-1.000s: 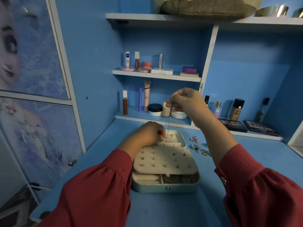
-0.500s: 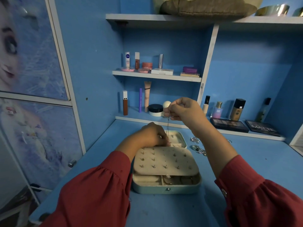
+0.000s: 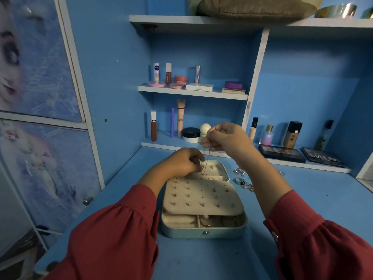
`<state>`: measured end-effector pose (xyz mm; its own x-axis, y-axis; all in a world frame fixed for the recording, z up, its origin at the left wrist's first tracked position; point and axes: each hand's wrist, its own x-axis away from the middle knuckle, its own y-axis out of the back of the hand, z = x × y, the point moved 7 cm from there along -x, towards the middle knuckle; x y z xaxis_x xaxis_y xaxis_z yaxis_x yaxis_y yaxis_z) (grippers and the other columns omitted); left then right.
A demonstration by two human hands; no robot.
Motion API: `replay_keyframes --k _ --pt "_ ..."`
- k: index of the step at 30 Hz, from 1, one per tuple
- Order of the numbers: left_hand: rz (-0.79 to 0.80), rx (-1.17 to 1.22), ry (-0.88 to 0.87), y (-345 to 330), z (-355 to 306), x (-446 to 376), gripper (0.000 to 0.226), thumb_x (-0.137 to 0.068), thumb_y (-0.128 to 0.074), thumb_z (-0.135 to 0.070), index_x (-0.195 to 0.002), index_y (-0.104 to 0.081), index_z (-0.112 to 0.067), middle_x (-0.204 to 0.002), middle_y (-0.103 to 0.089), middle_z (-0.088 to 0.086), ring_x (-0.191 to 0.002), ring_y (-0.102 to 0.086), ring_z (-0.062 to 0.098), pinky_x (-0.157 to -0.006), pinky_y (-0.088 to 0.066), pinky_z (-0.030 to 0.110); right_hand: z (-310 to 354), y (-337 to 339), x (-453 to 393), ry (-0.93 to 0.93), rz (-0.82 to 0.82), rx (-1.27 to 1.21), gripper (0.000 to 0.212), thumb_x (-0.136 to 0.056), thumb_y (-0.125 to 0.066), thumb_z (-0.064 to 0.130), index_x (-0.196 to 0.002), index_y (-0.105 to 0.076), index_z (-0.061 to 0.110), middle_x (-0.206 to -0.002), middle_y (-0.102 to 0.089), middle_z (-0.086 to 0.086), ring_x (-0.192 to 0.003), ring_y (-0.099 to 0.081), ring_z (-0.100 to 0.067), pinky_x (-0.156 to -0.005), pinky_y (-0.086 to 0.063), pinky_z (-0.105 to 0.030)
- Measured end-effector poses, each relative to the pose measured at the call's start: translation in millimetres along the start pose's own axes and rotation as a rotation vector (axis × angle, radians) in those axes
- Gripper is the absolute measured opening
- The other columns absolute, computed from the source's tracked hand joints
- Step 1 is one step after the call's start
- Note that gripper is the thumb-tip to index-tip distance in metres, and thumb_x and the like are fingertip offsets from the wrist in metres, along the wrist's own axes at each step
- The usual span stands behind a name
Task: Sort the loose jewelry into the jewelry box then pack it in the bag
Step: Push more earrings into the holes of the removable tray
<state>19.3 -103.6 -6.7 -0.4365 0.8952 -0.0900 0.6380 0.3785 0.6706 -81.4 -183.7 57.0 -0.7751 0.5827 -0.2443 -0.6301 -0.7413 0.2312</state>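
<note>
An open teal jewelry box (image 3: pixel 203 232) lies on the blue desk, its cream earring panel (image 3: pixel 201 196) studded with several earrings. A thin chain necklace (image 3: pixel 206 160) hangs over the box's far compartment. My right hand (image 3: pixel 224 138) pinches its upper end above the box. My left hand (image 3: pixel 185 162) pinches the lower part at the box's far left edge. Loose silver jewelry (image 3: pixel 243 179) lies on the desk just right of the box. No bag is in view.
Shelves behind hold cosmetics: tubes (image 3: pixel 180 118), a dark-lidded jar (image 3: pixel 190 134), bottles (image 3: pixel 291 134) and eyeshadow palettes (image 3: pixel 282 153). A cupboard door with a knob (image 3: pixel 87 200) stands at the left. A raised white edge (image 3: pixel 365 178) borders the desk at the right.
My right hand has come down and nearer to the box, lowering the chain. My left hand stays at the box's far left edge.
</note>
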Motion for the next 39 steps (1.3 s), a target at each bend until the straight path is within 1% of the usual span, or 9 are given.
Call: replay_keyframes --k 5,10,12,16,21,24,27,32,39 --pt "-0.104 0.512 -0.099 17.5 -6.6 8.7 0.032 -0.084 -0.060 0.009 -0.103 -0.066 -0.015 -0.093 -0.070 -0.002 -0.085 -0.067 0.001 -0.075 -0.050 0.013 -12.3 -9.3 0.1 -0.043 0.098 0.100 0.007 -0.091 -0.059 0.011 -0.088 -0.064 0.007 -0.067 -0.070 0.000 -0.062 -0.066 -0.010 -0.072 -0.056 -0.029" --pt "-0.195 0.555 -0.076 17.1 -5.0 7.9 0.017 -0.079 -0.067 0.007 -0.093 -0.070 -0.002 -0.086 -0.072 0.011 -0.080 -0.070 0.011 -0.083 -0.053 0.019 -23.2 -11.5 -1.4 -0.063 0.083 0.067 0.006 -0.090 -0.061 0.008 -0.085 -0.064 0.009 -0.070 -0.067 -0.004 -0.060 -0.062 -0.008 -0.066 -0.054 -0.022" --pt "-0.244 0.489 -0.037 18.1 -0.3 6.2 0.011 -0.080 -0.070 0.002 -0.090 -0.071 -0.003 -0.083 -0.072 0.007 -0.076 -0.068 0.008 -0.079 -0.052 0.017 -29.5 -9.8 -3.3 -0.077 0.045 0.089 0.001 -0.090 -0.061 0.007 -0.090 -0.062 0.007 -0.072 -0.066 -0.005 -0.058 -0.060 -0.008 -0.062 -0.053 -0.020" --pt "-0.345 0.314 0.015 20.6 11.2 0.3 0.006 -0.082 -0.072 -0.007 -0.078 -0.070 -0.011 -0.078 -0.068 -0.002 -0.073 -0.062 0.006 -0.075 -0.049 0.018 -48.7 -8.3 -7.1 -0.104 -0.011 0.290 0.011 -0.085 -0.065 0.006 -0.087 -0.059 0.015 -0.081 -0.070 -0.014 -0.064 -0.059 -0.017 -0.067 -0.053 -0.032" --pt "-0.377 -0.018 0.050 19.8 15.6 -9.9 0.017 -0.083 -0.067 -0.009 -0.076 -0.061 -0.023 -0.073 -0.058 -0.006 -0.069 -0.053 0.008 -0.074 -0.048 0.027 -62.0 -18.1 -7.3 -0.028 0.087 0.584 0.022 -0.088 -0.054 0.004 -0.091 -0.070 0.019 -0.090 -0.068 0.001 -0.077 -0.058 -0.009 -0.063 -0.045 -0.015" --pt "-0.353 -0.191 0.044 17.1 13.4 -15.0 0.025 -0.084 -0.060 -0.007 -0.074 -0.059 -0.030 -0.085 -0.061 -0.003 -0.081 -0.058 0.016 -0.080 -0.052 0.035 -63.4 -23.7 -7.2 0.017 0.130 0.699 0.027 -0.088 -0.053 0.004 -0.102 -0.073 0.015 -0.104 -0.068 0.001 -0.089 -0.058 -0.011 -0.074 -0.043 -0.017" --pt "-0.319 -0.349 0.049 14.6 11.0 -18.9 0.026 -0.087 -0.055 -0.008 -0.084 -0.065 -0.032 -0.104 -0.057 0.003 -0.093 -0.056 0.023 -0.088 -0.050 0.038 -64.4 -29.9 -8.3 0.026 0.184 0.785 0.032 -0.090 -0.050 0.007 -0.113 -0.070 0.016 -0.116 -0.067 -0.002 -0.102 -0.059 -0.015 -0.083 -0.042 -0.019" --pt "-0.260 -0.581 -0.009 10.0 5.8 -21.8 0.025 -0.092 -0.055 -0.014 -0.104 -0.071 -0.028 -0.107 -0.058 0.003 -0.107 -0.048 0.025 -0.094 -0.045 0.038 -65.8 -38.0 -9.9 0.037 0.257 0.879 0.035 -0.093 -0.047 0.008 -0.121 -0.066 0.016 -0.123 -0.064 -0.003 -0.109 -0.056 -0.018 -0.094 -0.044 -0.027" --pt "-0.333 -0.556 -0.023 14.6 3.4 -15.4 0.026 -0.092 -0.054 -0.009 -0.107 -0.068 -0.026 -0.107 -0.060 0.001 -0.109 -0.045 0.021 -0.093 -0.044 0.035 -64.1 -34.7 -10.1 0.023 0.212 0.857 0.033 -0.092 -0.049 0.009 -0.121 -0.064 0.018 -0.122 -0.062 -0.005 -0.107 -0.056 -0.019 -0.093 -0.046 -0.029"
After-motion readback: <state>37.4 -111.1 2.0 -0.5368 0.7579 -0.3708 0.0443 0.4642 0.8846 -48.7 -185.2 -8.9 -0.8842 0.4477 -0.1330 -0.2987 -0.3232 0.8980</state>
